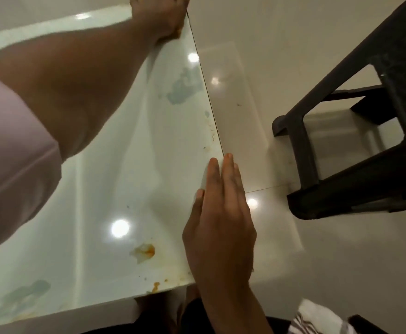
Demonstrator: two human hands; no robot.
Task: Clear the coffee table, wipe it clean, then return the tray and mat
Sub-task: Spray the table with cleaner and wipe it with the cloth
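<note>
Clearly, the glossy white coffee-table surface (pixel 115 165) is lying bare of tray and mat, neither in view, with 2 orange stains (pixel 145 251) near its front edge. The left hand (pixel 163 18) is reaching to the far right edge; whether its grip holds a cloth, I cannot tell. The right hand (pixel 219 227) is resting flat, fingers straight, on the near right edge. Leaning this far is risking missed stains.

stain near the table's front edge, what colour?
Orange-brown stain on the glossy white coffee table; head view.
</note>
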